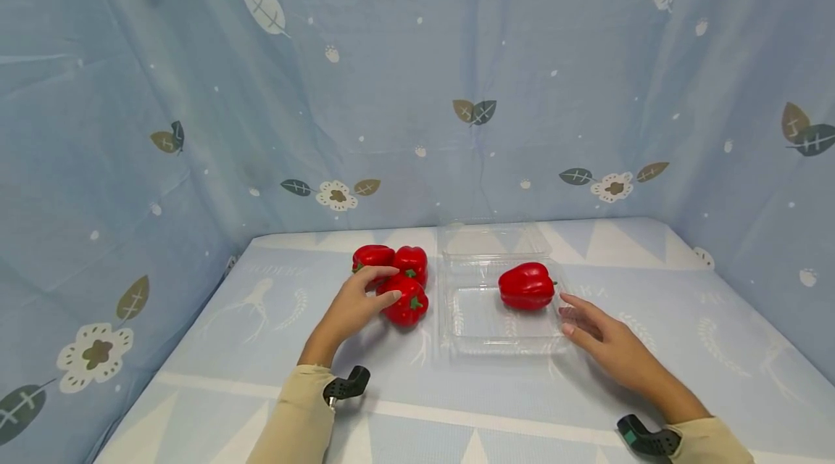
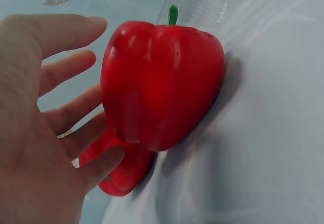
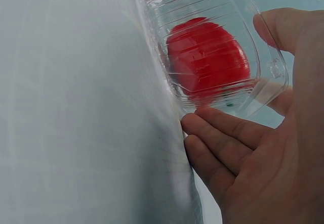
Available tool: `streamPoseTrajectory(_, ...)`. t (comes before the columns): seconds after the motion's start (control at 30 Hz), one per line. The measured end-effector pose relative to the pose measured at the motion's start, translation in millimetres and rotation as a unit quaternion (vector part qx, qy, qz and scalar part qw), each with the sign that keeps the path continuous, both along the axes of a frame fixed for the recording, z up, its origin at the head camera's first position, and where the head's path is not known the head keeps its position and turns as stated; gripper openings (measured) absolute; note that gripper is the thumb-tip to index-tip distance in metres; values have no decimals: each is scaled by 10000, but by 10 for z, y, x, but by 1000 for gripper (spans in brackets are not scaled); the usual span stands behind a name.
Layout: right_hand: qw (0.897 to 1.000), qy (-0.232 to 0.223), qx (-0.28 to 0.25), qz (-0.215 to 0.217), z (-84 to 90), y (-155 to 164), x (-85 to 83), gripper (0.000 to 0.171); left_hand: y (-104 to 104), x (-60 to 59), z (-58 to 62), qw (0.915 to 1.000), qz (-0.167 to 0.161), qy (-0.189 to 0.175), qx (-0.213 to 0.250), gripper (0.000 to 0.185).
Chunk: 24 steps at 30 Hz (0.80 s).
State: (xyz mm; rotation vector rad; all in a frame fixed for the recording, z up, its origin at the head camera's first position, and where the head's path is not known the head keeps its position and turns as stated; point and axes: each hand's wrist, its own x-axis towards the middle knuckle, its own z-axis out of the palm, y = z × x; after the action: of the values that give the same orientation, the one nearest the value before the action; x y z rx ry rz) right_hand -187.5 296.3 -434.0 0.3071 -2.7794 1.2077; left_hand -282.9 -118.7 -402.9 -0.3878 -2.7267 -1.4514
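Note:
Three red peppers lie together left of centre. My left hand [image 1: 390, 284] reaches round the front pepper [image 1: 408, 304], thumb and fingers spread and loosely against it [image 2: 162, 92]. A second pepper [image 2: 121, 171] shows behind it, and the other two [image 1: 373, 256] [image 1: 412, 261] lie just beyond. A clear plastic clamshell box [image 1: 496, 333] stands open at centre with one red pepper [image 1: 527, 286] inside. My right hand [image 1: 566, 313] rests at its right rim; straight fingers [image 3: 217, 128] lie along the wall, the thumb at the rim. That pepper [image 3: 207, 57] shows through the plastic.
The box's clear lid [image 1: 492, 239] lies flat behind it toward the back wall. A pale blue patterned cloth [image 1: 652, 283] covers the table, and blue leaf-print fabric walls close in on three sides.

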Motion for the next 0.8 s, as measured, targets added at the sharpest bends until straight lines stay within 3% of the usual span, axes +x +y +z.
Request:
streamPoseTrajectory(0.6, 10000, -5, 76, -57, -46, 7, -26, 59, -92, 6, -45, 9948, -449, -915, -51, 64)
streamPoseTrajectory(0.8, 10000, 7, 41, -13, -49, 11, -28, 59, -103, 14, -38, 9928, -536, -1068, -36, 71)
